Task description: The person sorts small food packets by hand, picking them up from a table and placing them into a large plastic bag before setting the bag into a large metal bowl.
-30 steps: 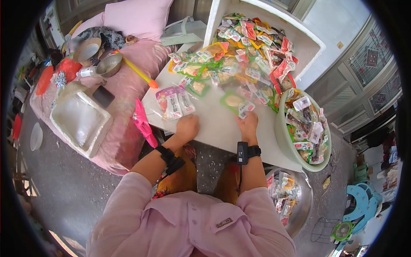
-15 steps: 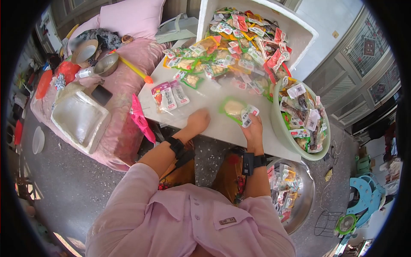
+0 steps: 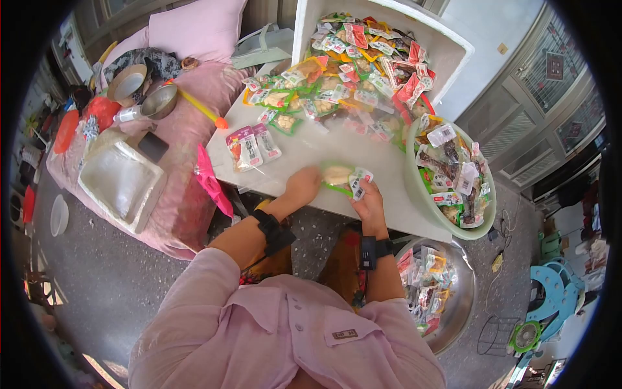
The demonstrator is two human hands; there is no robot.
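Observation:
My right hand (image 3: 370,205) pinches the labelled right end of a clear, green-edged food packet (image 3: 337,174) with pale food inside, held over the near part of the table (image 3: 295,152). Curled fingers bring my left hand (image 3: 303,186) right up to the packet's left end; what they hold, if anything, is hidden. Two purple-and-white packets (image 3: 245,150) lie farther left on the table. Beyond my hands spreads a heap of mixed food packets (image 3: 343,81), spilling out of a white foam box (image 3: 447,68).
A pale green tub (image 3: 414,188) full of packets stands at the table's right edge. Below it on the floor is a metal basin (image 3: 463,298) with more packets. Left are a pink-covered bed (image 3: 184,149), a foam tray (image 3: 123,178) and a pink bag (image 3: 210,181).
The packet has moved left and slightly nearer in my right hand, its right end tilting. My left hand has shifted slightly right, and the two hands are closer together.

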